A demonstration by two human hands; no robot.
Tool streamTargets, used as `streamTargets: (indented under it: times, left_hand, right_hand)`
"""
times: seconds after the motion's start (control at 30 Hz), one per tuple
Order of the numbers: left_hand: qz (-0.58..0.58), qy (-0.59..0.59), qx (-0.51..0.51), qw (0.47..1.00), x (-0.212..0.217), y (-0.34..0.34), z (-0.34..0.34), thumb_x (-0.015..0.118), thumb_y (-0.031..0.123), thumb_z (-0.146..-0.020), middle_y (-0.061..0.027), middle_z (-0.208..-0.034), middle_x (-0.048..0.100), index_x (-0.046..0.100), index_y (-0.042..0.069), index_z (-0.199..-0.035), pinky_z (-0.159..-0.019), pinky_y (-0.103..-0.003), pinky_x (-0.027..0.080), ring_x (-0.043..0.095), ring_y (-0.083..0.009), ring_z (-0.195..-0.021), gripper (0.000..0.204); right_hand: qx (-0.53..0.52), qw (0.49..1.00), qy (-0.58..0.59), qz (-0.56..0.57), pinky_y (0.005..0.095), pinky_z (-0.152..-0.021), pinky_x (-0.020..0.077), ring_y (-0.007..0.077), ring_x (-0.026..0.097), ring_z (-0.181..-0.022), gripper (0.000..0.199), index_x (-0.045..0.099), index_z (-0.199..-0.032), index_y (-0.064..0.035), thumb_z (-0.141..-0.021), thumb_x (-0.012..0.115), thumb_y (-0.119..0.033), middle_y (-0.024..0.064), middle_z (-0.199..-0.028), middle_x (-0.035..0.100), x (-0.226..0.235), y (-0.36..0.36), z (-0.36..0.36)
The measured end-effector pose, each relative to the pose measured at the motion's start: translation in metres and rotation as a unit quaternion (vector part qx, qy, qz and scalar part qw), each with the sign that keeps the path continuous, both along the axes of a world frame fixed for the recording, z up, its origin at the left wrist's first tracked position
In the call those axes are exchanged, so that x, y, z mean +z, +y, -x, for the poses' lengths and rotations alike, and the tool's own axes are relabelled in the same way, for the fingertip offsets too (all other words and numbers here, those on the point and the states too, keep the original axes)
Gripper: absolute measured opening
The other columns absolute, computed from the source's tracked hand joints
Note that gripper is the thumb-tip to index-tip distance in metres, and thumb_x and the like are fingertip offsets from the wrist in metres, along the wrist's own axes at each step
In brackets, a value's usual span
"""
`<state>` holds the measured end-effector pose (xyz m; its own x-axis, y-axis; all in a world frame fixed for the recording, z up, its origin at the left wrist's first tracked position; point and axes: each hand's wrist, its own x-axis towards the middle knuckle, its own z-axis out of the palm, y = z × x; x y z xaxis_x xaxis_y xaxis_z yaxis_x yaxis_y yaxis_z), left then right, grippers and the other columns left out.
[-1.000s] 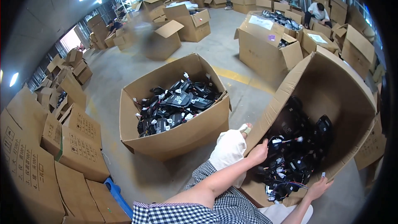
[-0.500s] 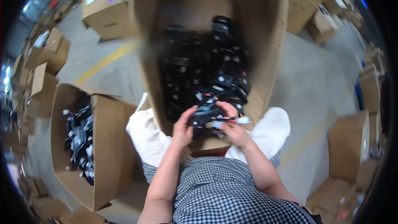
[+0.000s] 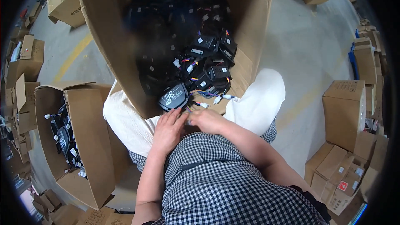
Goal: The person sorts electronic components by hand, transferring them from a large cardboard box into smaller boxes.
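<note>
A black dashboard display unit [image 3: 173, 97] with lit-looking white digits lies face up at the near edge of the large cardboard box in front of me. My left hand [image 3: 168, 128] has its fingers stretched out toward that unit's lower edge, the fingertips at or just touching it. Beside it, my right hand [image 3: 205, 121] is curled close to my waist, its fingertips meeting the left hand. Thin coloured wires [image 3: 190, 109] run down to the right fingertips; what they pinch is mostly hidden. More black units [image 3: 218, 72] with white connectors [image 3: 203, 105] are heaped behind.
The large cardboard box [image 3: 251, 58] stands between my knees. At my left, another open carton [image 3: 89, 141] contains more displays and wires. Stacked cartons [image 3: 343, 112] stand at the right, and others line the left side. A yellow line [image 3: 75, 56] crosses the floor.
Both hands have drawn back from inside the box toward my waist. The wired unit that was between them is no longer seen there; a display now lies face up at the box's near edge.
</note>
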<state>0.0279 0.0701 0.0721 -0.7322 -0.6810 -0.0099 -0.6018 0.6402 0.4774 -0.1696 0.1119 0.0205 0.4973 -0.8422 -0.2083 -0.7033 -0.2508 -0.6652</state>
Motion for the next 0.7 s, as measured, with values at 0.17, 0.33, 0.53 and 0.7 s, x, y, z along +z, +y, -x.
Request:
streamTargets:
  times: [0.17,0.33,0.53,0.7]
  left_hand:
    - [-0.065,-0.055,-0.011,0.996,-0.011,-0.006,-0.008,0.058,0.006,-0.075,-0.0098,-0.119,0.059,0.063,0.013,-0.114,-0.084,-0.041,0.046,0.059,-0.0269,-0.102,0.041]
    - [-0.081,-0.055,-0.091,0.991,-0.013,-0.011,0.011,0.059,0.006,-0.073,-0.0068,-0.109,0.060,0.063,0.016,-0.113,-0.078,-0.037,0.046,0.060,-0.0254,-0.100,0.041]
    - [-0.119,-0.139,-0.119,0.976,-0.021,-0.015,0.010,0.061,0.008,-0.072,-0.0050,-0.116,0.060,0.061,0.014,-0.113,-0.084,-0.036,0.049,0.058,-0.0248,-0.103,0.041]
    - [-0.069,-0.150,-0.121,0.979,-0.022,-0.009,-0.003,0.060,0.008,-0.074,-0.0075,-0.118,0.060,0.057,0.012,-0.116,-0.086,-0.037,0.049,0.059,-0.0260,-0.104,0.043]
  right_hand:
    - [-0.404,0.833,-0.283,-0.248,0.0256,-0.054,0.0430,0.0122,0.057,-0.060,0.013,0.058,-0.089,-0.0066,-0.094,0.051,-0.017,0.0022,-0.064,0.056,0.046,0.007,0.034]
    - [-0.453,0.738,-0.443,-0.235,0.0196,-0.047,0.0341,0.0046,0.043,-0.052,0.017,0.057,-0.087,-0.0035,-0.096,0.051,-0.016,-0.0036,-0.061,0.048,0.060,0.026,0.058]
    - [-0.286,0.767,-0.489,-0.301,0.0184,-0.046,0.0314,0.0030,0.042,-0.051,0.015,0.058,-0.083,0.0000,-0.093,0.053,-0.009,-0.0030,-0.060,0.049,0.158,0.051,0.113]
    - [-0.271,0.948,-0.147,-0.076,0.0346,-0.050,0.0444,0.0237,0.058,-0.051,0.016,0.061,-0.083,-0.0017,-0.090,0.056,-0.015,0.0111,-0.061,0.061,0.154,0.040,0.094]
